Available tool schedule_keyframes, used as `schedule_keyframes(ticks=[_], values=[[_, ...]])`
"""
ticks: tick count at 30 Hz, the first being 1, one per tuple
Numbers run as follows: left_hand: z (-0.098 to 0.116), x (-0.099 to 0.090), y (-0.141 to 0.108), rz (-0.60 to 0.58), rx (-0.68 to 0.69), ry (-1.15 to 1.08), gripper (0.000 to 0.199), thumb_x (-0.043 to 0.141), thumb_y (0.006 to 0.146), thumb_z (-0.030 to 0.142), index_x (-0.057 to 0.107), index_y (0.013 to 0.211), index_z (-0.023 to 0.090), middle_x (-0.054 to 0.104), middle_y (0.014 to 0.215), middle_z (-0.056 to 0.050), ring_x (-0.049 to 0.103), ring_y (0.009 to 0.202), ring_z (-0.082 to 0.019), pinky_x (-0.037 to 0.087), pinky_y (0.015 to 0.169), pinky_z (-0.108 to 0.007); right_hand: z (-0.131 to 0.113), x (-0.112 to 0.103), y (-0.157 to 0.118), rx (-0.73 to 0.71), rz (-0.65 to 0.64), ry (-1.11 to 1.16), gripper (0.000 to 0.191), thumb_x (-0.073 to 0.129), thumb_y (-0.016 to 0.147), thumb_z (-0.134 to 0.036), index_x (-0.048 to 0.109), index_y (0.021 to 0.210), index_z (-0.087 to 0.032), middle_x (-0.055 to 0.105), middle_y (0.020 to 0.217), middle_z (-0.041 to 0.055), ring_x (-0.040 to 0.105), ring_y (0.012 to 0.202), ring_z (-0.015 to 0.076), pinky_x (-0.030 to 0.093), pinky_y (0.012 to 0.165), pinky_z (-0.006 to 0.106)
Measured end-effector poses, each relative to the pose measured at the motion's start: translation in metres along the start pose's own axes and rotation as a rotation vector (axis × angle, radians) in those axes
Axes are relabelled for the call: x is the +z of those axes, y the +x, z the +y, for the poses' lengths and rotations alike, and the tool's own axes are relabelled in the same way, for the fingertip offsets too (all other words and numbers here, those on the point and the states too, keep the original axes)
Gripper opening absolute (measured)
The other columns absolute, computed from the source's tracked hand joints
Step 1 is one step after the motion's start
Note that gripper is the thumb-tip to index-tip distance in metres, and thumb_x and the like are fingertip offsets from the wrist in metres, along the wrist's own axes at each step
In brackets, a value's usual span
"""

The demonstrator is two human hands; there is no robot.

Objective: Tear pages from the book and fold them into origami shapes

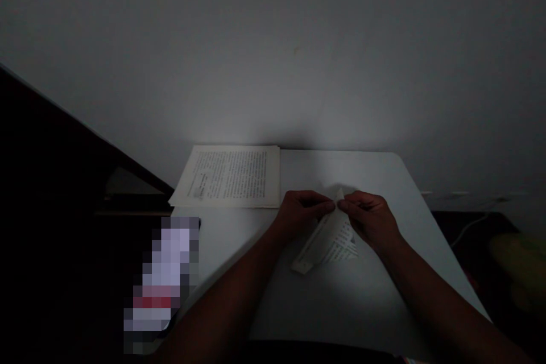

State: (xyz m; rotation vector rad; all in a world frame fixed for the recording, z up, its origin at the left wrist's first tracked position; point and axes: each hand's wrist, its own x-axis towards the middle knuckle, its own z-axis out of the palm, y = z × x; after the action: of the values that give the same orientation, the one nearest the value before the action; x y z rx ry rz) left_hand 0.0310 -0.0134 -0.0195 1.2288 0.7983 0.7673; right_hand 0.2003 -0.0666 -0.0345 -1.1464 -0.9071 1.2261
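A folded sheet of printed paper (pixel 328 242) is held up over the white table, its narrow tip pointing away from me. My left hand (pixel 301 213) pinches it near that tip from the left side. From the right, my right hand (pixel 371 216) pinches the same tip, thumb close to the other thumb. The paper's lower part widens toward me, with a long folded strip along its left edge and printed lines on its right. Fingers hide part of the upper edges.
Printed sheets (pixel 230 176) lie stacked at the table's back left corner. A pixelated bright object (pixel 164 273) sits along the left edge. The white table (pixel 336 318) stands against a grey wall (pixel 273 57). A pale cable (pixel 469 227) runs beyond its right side.
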Motion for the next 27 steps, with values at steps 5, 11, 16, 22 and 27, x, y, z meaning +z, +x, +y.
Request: schedule_keyframes(ticks=[5, 11, 16, 22, 27], values=[[0.0, 0.0003, -0.0002, 0.011, 0.004, 0.019, 0.024, 0.076, 0.064, 0.037, 0.074, 0.074, 0.016, 0.069, 0.068, -0.003, 0.057, 0.061, -0.014, 0.046, 0.063, -0.028, -0.0006, 0.0006, 0.0005, -0.004, 0.027, -0.013, 0.013, 0.082, 0.059, -0.023, 0.07, 0.064, -0.02, 0.064, 0.059, -0.0016, 0.055, 0.052, 0.0121, 0.047, 0.056, 0.03], [0.0006, 0.0008, 0.0006, 0.003, 0.038, 0.057, 0.021, 0.074, 0.066, 0.035, 0.073, 0.073, 0.015, 0.069, 0.067, -0.003, 0.058, 0.062, -0.013, 0.045, 0.063, -0.027, -0.003, 0.0032, 0.0007, -0.005, 0.063, -0.076, 0.015, 0.082, 0.055, -0.02, 0.067, 0.059, -0.019, 0.062, 0.055, -0.0028, 0.053, 0.049, 0.0101, 0.042, 0.049, 0.025], [-0.0026, 0.0025, -0.0002, 0.018, 0.097, 0.108, 0.021, 0.066, 0.074, 0.034, 0.071, 0.074, 0.014, 0.068, 0.069, -0.003, 0.058, 0.063, -0.014, 0.045, 0.063, -0.027, -0.0044, 0.0051, -0.0009, -0.018, 0.021, -0.14, 0.015, 0.08, 0.06, -0.02, 0.065, 0.057, -0.018, 0.058, 0.051, -0.0038, 0.049, 0.046, 0.0089, 0.037, 0.044, 0.023], [-0.0028, 0.0031, -0.0034, -0.006, 0.09, 0.162, 0.021, 0.064, 0.076, 0.032, 0.069, 0.075, 0.012, 0.067, 0.069, -0.003, 0.057, 0.062, -0.013, 0.044, 0.061, -0.026, -0.0064, 0.0039, -0.0026, -0.059, -0.009, -0.123, 0.015, 0.067, 0.077, -0.031, 0.066, 0.069, -0.017, 0.058, 0.054, -0.0019, 0.049, 0.048, 0.0097, 0.036, 0.046, 0.024], [-0.0013, 0.0035, -0.0049, -0.071, 0.123, 0.252, 0.019, 0.06, 0.078, 0.029, 0.069, 0.075, 0.012, 0.066, 0.07, -0.002, 0.057, 0.064, -0.012, 0.043, 0.063, -0.025, -0.0056, 0.0019, -0.0004, -0.063, -0.004, -0.158, 0.016, 0.067, 0.075, -0.029, 0.063, 0.065, -0.016, 0.055, 0.049, -0.0025, 0.046, 0.045, 0.009, 0.034, 0.045, 0.023]])
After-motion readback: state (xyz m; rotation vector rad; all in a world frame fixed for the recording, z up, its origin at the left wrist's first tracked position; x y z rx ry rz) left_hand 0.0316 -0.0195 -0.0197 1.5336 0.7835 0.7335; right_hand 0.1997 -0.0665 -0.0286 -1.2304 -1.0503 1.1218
